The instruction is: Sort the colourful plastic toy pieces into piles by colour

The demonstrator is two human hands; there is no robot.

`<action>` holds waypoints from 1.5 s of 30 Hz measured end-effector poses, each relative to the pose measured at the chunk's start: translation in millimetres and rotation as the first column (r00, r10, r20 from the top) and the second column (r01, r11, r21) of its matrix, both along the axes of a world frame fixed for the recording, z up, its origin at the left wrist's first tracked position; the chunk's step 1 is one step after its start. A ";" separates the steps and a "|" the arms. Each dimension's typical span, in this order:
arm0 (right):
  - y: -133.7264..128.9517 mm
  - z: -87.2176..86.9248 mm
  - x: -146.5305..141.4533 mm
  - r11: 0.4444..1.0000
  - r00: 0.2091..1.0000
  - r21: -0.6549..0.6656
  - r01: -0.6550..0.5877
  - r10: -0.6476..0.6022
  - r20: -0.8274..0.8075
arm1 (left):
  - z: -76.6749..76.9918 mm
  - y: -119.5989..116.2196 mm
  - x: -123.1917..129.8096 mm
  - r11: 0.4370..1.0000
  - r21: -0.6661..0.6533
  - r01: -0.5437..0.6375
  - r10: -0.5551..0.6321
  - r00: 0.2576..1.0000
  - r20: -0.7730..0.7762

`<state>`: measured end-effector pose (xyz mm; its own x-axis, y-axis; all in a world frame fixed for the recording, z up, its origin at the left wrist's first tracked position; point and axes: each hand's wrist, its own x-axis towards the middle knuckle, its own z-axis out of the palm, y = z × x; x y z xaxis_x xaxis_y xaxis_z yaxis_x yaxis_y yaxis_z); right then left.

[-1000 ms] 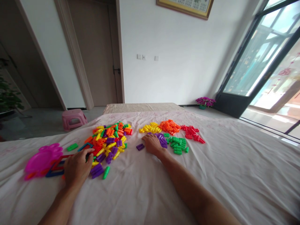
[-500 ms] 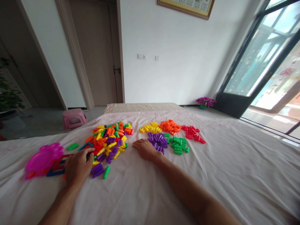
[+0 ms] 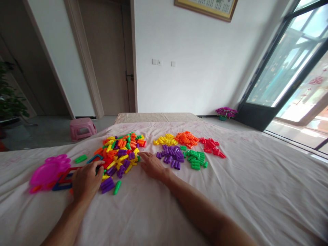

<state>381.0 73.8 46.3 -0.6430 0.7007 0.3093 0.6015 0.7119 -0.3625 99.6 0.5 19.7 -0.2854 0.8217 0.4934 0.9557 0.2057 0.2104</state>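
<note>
My left hand point(image 3: 87, 177) is at the left edge of a mixed pile of colored plastic pieces point(image 3: 120, 155), its fingers curled, and what is under them is hidden. Just right of this pile is my right hand point(image 3: 153, 166), palm down with fingers stretched toward it, holding nothing visible. Single-color groups lie beyond and right of that hand: purple pieces point(image 3: 172, 155), yellow pieces point(image 3: 166, 139), orange pieces point(image 3: 187, 138), green pieces point(image 3: 195, 159) and red pieces point(image 3: 212, 147).
A pink tray point(image 3: 46, 173) lies at the left, beside red and blue frames point(image 3: 60, 185). One green piece point(image 3: 81, 158) sits behind them, another point(image 3: 117, 187) in front of the mixed pile. Past the cloth-covered table point(image 3: 243, 184) stands a pink stool point(image 3: 82, 128).
My right hand has moved left, away from the purple group and up to the mixed pile. My left hand has stayed almost in place. The view has shifted slightly.
</note>
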 end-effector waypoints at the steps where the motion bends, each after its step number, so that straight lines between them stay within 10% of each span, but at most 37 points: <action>1: 0.0 -2.5 -4.6 1.000 1.000 0.008 -0.011 0.011 0.009 | 0.3 0.0 0.2 1.000 0.003 0.001 -0.001 1.000 0.002; 33: 4.2 -7.0 11.5 0.997 0.970 -0.060 0.051 -0.064 -0.235 | -3.7 1.1 -1.8 1.000 0.029 0.004 -0.003 1.000 -0.024; 45: 27.0 -19.0 12.6 0.803 0.655 -0.596 -0.032 -0.433 -0.619 | -4.7 2.6 -3.4 1.000 0.012 -0.001 0.001 1.000 -0.029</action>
<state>393.6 100.8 27.3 -0.2105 0.9677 0.1387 0.0979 0.1621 -0.9819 96.2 3.1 15.0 -0.2716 0.8155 0.5111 0.9613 0.2045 0.1847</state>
